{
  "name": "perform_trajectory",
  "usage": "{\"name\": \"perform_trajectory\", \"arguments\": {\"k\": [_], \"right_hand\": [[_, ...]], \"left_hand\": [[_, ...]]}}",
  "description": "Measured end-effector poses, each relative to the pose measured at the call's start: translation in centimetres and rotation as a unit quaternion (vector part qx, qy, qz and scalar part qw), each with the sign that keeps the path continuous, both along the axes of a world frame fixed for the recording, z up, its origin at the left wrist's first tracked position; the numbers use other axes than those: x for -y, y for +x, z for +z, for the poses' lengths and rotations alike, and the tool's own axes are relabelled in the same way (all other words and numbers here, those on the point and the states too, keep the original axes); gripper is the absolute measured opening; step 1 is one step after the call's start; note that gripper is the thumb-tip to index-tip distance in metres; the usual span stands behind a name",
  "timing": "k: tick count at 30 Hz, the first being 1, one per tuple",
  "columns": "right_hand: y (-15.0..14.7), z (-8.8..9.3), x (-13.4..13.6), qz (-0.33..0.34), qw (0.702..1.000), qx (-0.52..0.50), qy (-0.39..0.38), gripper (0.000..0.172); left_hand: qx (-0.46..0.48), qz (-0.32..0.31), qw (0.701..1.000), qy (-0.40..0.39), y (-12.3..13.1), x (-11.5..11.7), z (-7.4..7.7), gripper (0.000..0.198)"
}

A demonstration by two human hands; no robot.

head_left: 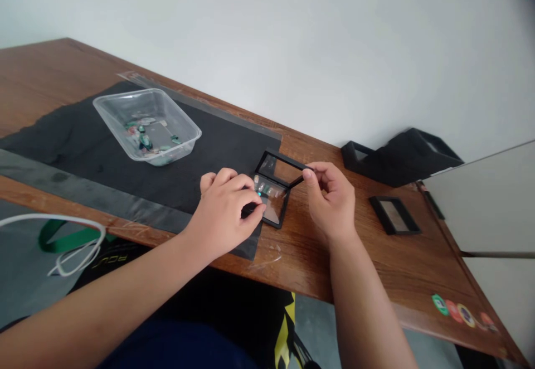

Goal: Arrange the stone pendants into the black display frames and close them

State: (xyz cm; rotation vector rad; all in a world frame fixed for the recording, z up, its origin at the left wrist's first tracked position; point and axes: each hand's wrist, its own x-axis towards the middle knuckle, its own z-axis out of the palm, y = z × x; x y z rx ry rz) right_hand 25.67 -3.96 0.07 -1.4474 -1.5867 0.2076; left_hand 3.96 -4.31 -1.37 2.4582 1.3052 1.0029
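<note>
No legible writing (round stickers [457, 310] at the tabletop [376, 263] edge unreadable). Hinged black display case [273, 190] lies open at the mat [104, 151] corner, lid raised toward the wall. Right hand [332, 202] grip pinches the lid; left hand [225, 213] grip closed on the base.

**Hands on the open black frame case**

My left hand [223, 213] presses small pieces onto the lower half of a black frame case [273, 190] at the edge of the black mat [104, 151]. My right hand [330, 199] pinches its raised lid. A clear plastic tray [147, 126] sits farther left.
</note>
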Motion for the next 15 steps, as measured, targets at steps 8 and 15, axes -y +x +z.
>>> {"name": "perform_trajectory", "arguments": {"k": [8,15], "right_hand": [[0.06,0.08,0.09,0.004,1.0,0.001,0.002,0.02],[-0.01,0.09,0.1,-0.001,1.0,0.005,0.002,0.023]], "left_hand": [[0.013,-0.004,1.0,0.009,-0.18,-0.15,-0.14,0.012],[0.017,-0.01,1.0,-0.003,-0.07,-0.46,-0.05,0.009]]}}
